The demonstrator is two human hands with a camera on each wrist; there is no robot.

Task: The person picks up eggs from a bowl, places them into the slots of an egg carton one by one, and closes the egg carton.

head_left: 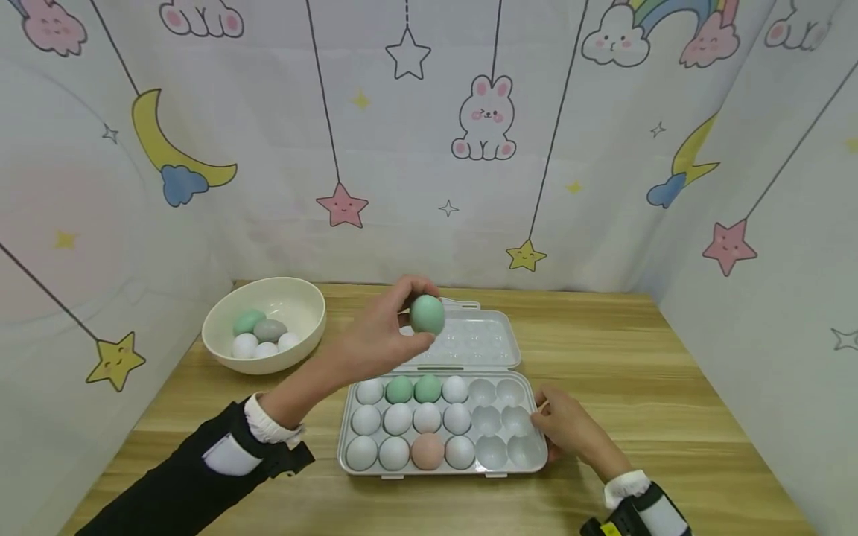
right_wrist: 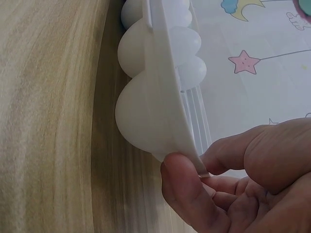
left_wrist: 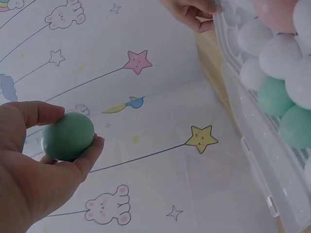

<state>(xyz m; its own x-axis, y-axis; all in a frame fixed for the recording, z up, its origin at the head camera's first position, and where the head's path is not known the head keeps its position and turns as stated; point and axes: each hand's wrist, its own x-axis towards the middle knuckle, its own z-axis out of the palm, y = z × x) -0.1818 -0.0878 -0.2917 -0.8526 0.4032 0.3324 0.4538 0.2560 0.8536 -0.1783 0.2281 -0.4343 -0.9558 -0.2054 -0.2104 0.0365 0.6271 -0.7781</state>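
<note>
While the left hand (head_left: 378,331) is raised, its fingers are curled round one green egg (head_left: 427,315), forefinger over the top and thumb below. Held egg: at the left fingertips, well apart from the carton. Right hand (head_left: 573,428): fingers pinch the near-side rim of the egg carton (head_left: 487,421), with digits on both sides of the edge as shown in the right wrist view. Carton lies on the desk (head_left: 603,342), to the left of the right fingers and nearer the wearer than the left ones; its clear lid (head_left: 479,339) is folded back flat, behind and partly hidden by the left hand and held egg in the head view. Twelve eggs sit in the four columns farther from the right fingers, three to a column. Count by colour: two green eggs (head_left: 399,390) side by side in the back row, closest to the left fingers; one pink egg (head_left: 427,451) in the front row; nine white eggs (head_left: 398,419) or nearly white. To the left of the left fingers stands a cream bowl (head_left: 291,299), near the back of the desk, holding five eggs: one green, one grey egg (head_left: 270,330) touching it, three white in front. Left arm in a black sleeve (head_left: 181,476); white cuffs (head_left: 264,420) behind both hands. Beyond the fingers hangs white cloth (head_left: 402,134) printed with rabbits, stars, moons and clouds.
</note>
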